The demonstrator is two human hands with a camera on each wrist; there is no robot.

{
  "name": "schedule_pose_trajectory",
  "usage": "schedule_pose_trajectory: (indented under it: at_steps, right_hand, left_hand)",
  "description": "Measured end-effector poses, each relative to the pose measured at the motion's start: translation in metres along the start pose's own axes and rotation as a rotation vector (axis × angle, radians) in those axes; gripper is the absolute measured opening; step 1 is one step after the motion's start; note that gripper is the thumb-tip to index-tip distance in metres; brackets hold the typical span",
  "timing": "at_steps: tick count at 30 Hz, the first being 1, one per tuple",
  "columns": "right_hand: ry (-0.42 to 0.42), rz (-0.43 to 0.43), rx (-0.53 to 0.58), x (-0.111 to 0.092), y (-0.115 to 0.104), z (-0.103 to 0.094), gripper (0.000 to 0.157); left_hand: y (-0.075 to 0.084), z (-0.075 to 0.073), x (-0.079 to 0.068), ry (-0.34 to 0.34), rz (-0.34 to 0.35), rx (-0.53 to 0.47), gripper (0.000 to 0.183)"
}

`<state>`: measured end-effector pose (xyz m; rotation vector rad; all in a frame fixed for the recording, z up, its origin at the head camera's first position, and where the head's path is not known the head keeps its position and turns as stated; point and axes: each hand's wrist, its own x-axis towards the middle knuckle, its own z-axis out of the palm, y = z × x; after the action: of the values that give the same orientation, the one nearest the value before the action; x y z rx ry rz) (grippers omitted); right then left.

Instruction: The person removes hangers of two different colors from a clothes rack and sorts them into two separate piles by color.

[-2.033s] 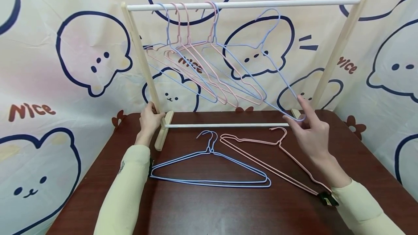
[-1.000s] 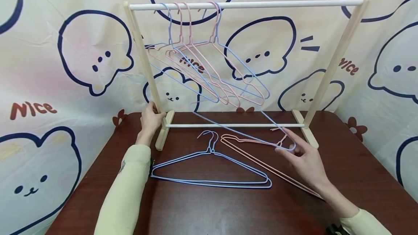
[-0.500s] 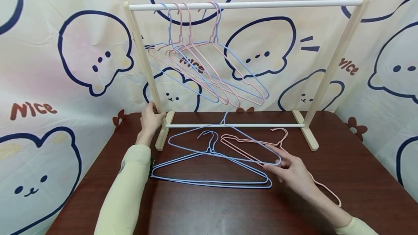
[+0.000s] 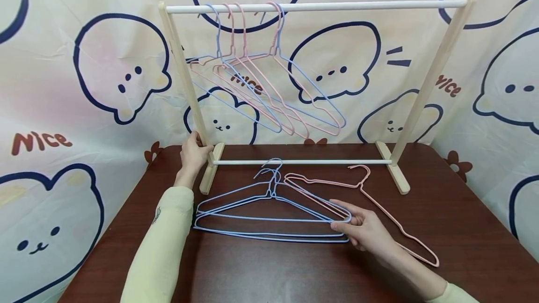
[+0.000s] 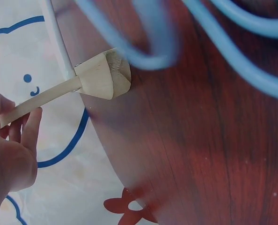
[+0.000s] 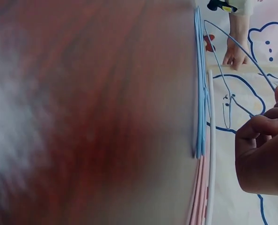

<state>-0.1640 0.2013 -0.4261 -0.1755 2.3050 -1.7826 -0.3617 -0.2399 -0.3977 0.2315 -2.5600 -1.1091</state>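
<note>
My left hand (image 4: 193, 157) grips the left wooden post (image 4: 184, 76) of a small clothes rack near its foot; the left wrist view shows its fingers (image 5: 32, 129) on the post. My right hand (image 4: 370, 232) pinches the lower right corner of a blue clothes hanger (image 4: 269, 219) between thumb and fingers. That hanger overlaps two blue hangers (image 4: 269, 234) on the table in the head view, and stands apart from them in the right wrist view. Pink hangers (image 4: 332, 183) lie just to the right, partly behind my right hand.
Several pink and blue hangers (image 4: 218, 36) hang toward the left of the rack's white top rail (image 4: 358, 5). A white lower bar (image 4: 303, 162) joins the wooden feet (image 4: 393, 168) at the back of the brown table (image 4: 269, 275). A printed cloth (image 4: 50, 83) stands behind.
My right hand has brought the blue hanger off the rail, down and leftward over the blue hangers on the table. My left hand has stayed on the post.
</note>
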Motion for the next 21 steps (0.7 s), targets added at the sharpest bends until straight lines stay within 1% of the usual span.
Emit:
schedule_pose_trajectory:
  at_steps: [7,13,21]
  right_hand:
    - [-0.079,0.038,-0.016,0.002,0.007,0.001,0.064]
    - [-0.098,0.081,-0.034,0.004,0.01,0.0,0.067]
    - [-0.151,0.05,-0.156,0.001,0.012,-0.003,0.075]
  left_hand:
    - [0.0,-0.001,-0.001,-0.005,0.0,0.003,0.029]
    - [0.0,-0.002,-0.003,-0.017,-0.002,-0.014,0.029]
    - [0.0,-0.001,-0.002,-0.016,-0.01,-0.015,0.028]
